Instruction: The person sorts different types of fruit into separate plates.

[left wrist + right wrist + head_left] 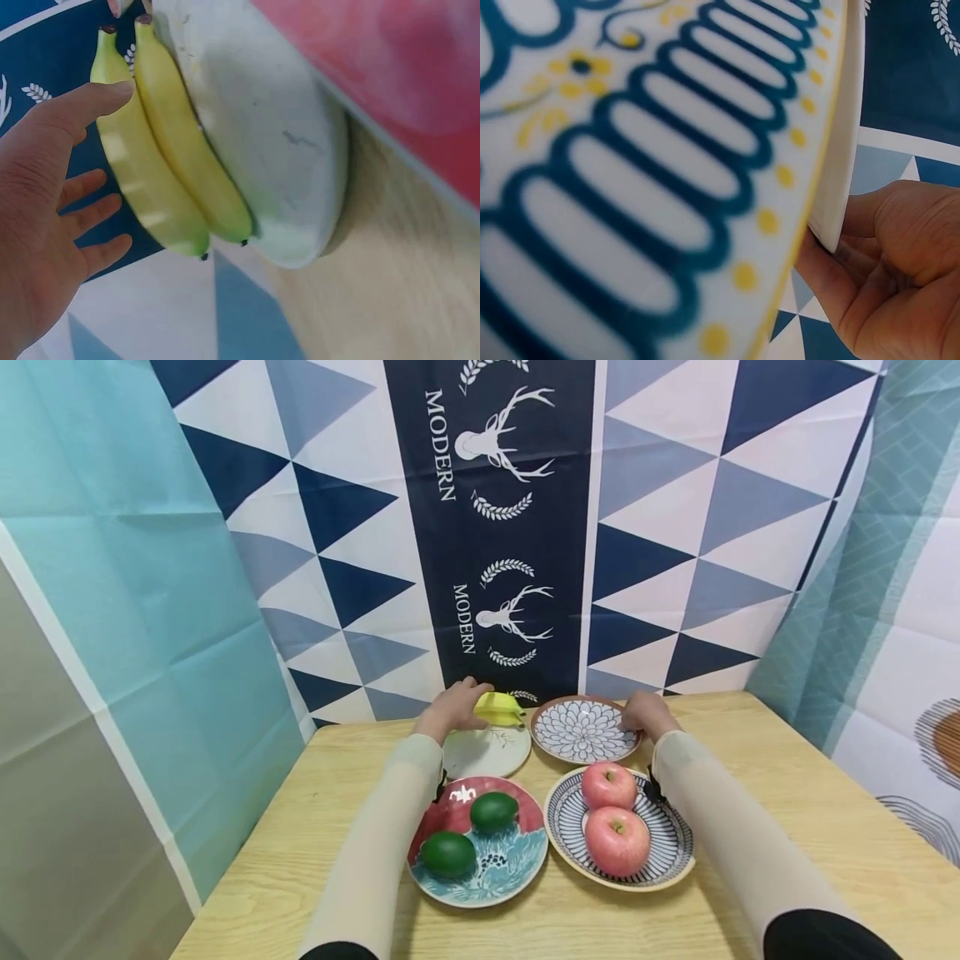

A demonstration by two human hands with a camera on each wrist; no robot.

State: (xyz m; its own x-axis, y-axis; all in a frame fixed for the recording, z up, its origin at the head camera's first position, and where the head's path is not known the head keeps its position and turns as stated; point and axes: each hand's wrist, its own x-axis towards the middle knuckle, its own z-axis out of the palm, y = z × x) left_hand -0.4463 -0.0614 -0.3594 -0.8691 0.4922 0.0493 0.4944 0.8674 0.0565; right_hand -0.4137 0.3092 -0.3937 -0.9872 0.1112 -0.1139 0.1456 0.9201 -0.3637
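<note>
At the back of the table my left hand (454, 707) is beside two yellow bananas (499, 709) on a white plate (486, 757). In the left wrist view, its thumb overlaps the nearer banana (142, 165), while the other fingers are spread loosely beside it. My right hand (649, 715) holds the right rim of a brown-rimmed plate with a petal pattern (585, 731). The right wrist view shows thumb and fingers pinching that plate's pale edge (838, 172); a blue-looped plate (660, 195) fills the foreground.
Nearer stands a red and blue plate (487, 893) with two dark green oval fruits (448, 855). To its right, two red apples (617, 842) sit on a striped plate (670, 839). A patterned cloth (352, 510) hangs directly behind the table (300, 827).
</note>
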